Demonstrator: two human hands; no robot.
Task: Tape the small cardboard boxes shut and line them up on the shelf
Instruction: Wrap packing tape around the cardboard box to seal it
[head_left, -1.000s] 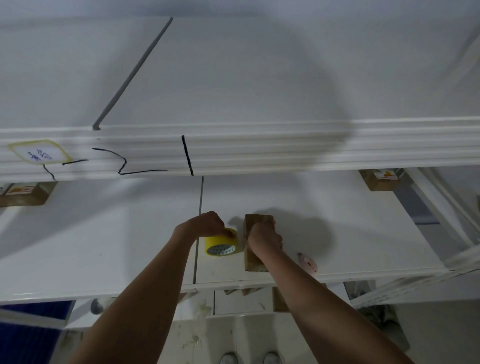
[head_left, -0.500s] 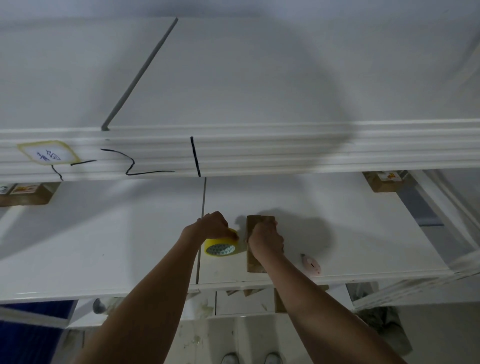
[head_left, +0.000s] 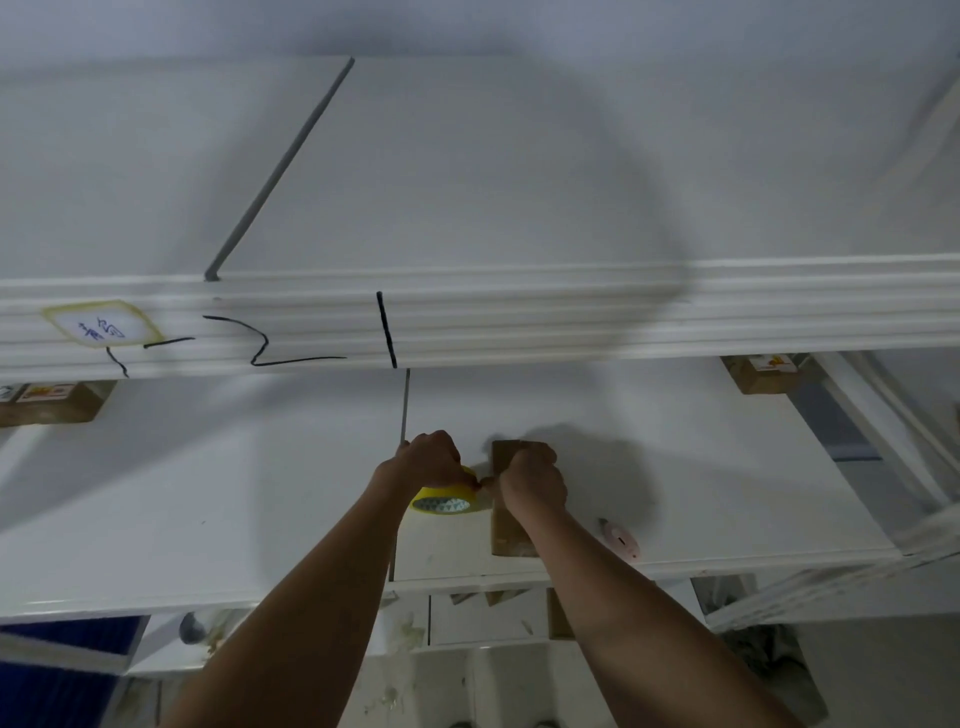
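Note:
A small brown cardboard box (head_left: 510, 535) lies on the white shelf (head_left: 208, 519), near its front edge. My left hand (head_left: 428, 460) grips a yellow roll of tape (head_left: 445, 500) just left of the box. My right hand (head_left: 532, 480) rests curled on top of the box, its fingertips meeting the left hand's at the tape end between roll and box. Whether a strip of tape runs between them is too small to tell.
A pink and white cutter (head_left: 621, 540) lies on the shelf right of the box. Two more cardboard boxes stand at the back of the shelf, one at far left (head_left: 52, 402), one at right (head_left: 763, 374). An upper shelf edge (head_left: 519, 317) overhangs.
My left hand with the tape roll has drawn slightly closer to the box, and the fingertips of both hands now meet. The box has stayed in place.

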